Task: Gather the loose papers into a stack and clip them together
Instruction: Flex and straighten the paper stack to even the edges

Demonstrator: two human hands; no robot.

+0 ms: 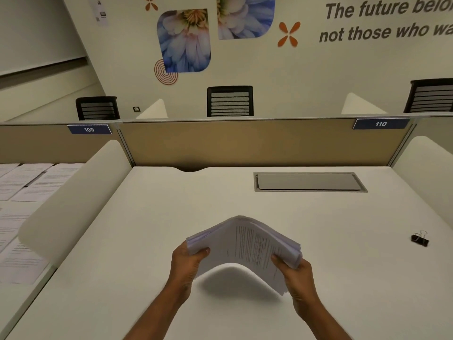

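Left hand [190, 260] closes its grip on the left end of the paper stack [245, 244]. Stack held above the white bench [147, 229], bowed upward in the middle. Right hand [297, 273] clamps the right end. Binder clip [420, 239] lies on the bench, well apart, far right.

Left hand [190, 257]: raised, thumb laid over the top, fingers curled underneath, closed on the left end of the paper stack [245, 244]. Right hand [295, 268]: same height, thumb on top, fingers beneath, closed on the right end. Both forearms bare, rising from the lower frame edge, converging slightly.
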